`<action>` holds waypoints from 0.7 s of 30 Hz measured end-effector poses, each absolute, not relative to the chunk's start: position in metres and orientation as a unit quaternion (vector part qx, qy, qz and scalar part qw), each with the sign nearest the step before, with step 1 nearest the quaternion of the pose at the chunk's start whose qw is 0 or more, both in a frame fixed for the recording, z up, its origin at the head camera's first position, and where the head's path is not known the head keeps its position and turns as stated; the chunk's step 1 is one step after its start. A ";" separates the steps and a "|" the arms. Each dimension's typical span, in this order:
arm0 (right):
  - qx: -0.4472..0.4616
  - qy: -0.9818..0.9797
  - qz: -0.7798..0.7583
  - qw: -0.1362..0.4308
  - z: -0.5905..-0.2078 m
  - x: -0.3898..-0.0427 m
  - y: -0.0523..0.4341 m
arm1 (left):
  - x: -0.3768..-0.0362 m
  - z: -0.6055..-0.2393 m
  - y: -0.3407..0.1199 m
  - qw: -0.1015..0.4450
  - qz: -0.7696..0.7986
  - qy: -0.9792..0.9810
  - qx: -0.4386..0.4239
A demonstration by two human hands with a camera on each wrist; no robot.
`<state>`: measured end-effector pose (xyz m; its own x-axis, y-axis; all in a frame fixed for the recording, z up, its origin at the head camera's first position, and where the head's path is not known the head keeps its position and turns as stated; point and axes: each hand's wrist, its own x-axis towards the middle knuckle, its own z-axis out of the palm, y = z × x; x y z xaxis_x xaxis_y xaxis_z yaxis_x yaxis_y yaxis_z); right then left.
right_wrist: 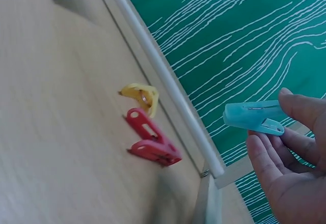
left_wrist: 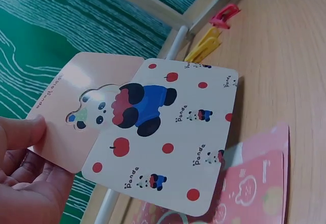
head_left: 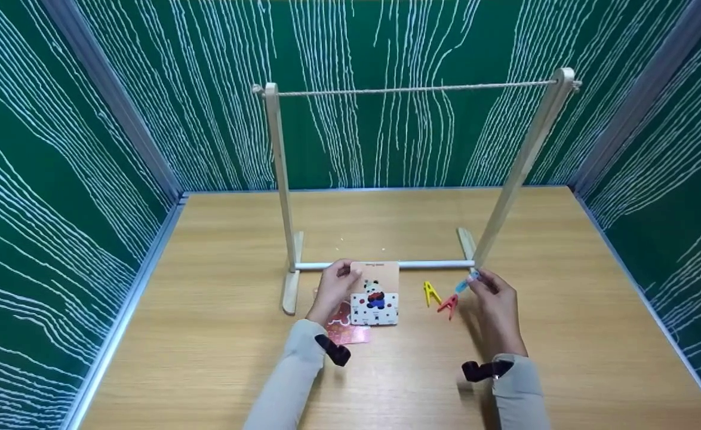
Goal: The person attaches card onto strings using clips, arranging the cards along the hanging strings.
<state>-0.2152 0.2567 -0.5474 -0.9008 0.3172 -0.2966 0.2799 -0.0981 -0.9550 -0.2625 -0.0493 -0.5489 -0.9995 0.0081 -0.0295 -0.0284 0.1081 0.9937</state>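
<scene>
Green panels streaked with white wavy lines enclose a light wooden table on three sides. A wooden drying rack stands at mid-table: two uprights on flat feet, a string stretched between the tops, a white bottom rail low between the feet.

Left hand: just near of the rail, left of centre, thumb and fingers pinching the left edge of a panda card. Left wrist view shows the card held tilted up off the table, peach upper part with a cut-out window over the panda's head, white lower part with red apples and small pandas. Under and near of it, pink cards lie flat on the table.

Right hand: near the right foot of the rack, thumb and fingertips pinching one end of a blue clothespin, clear of the table. Right wrist view shows the peg's free end pointing left, its tips closed.

On the table between the two hands: a yellow clothespin and a red clothespin, close beside each other, just near of the rail. Neither hand touches them.

The rail and right upright stand directly beyond the blue clothespin; the string is well above both hands
</scene>
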 end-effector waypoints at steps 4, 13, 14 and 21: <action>-0.199 -0.708 0.677 0.034 -0.539 -0.219 0.259 | -0.264 -0.542 -0.043 0.020 0.665 0.746 -0.005; -0.135 -0.766 0.621 0.093 -0.518 -0.222 0.263 | -0.269 -0.526 -0.028 0.006 0.663 0.748 0.035; -0.130 -0.769 0.618 0.094 -0.515 -0.222 0.263 | -0.269 -0.524 -0.026 0.002 0.663 0.747 0.039; -0.113 -0.775 0.613 0.103 -0.499 -0.225 0.264 | -0.274 -0.509 -0.015 0.006 0.670 0.742 0.037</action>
<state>-0.2253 0.2637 -0.4988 -0.9536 0.3004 0.0211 0.0489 0.2235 -0.9735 -0.2744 -0.0152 -0.5094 -0.9971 0.0634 0.0410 0.0472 0.1000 0.9939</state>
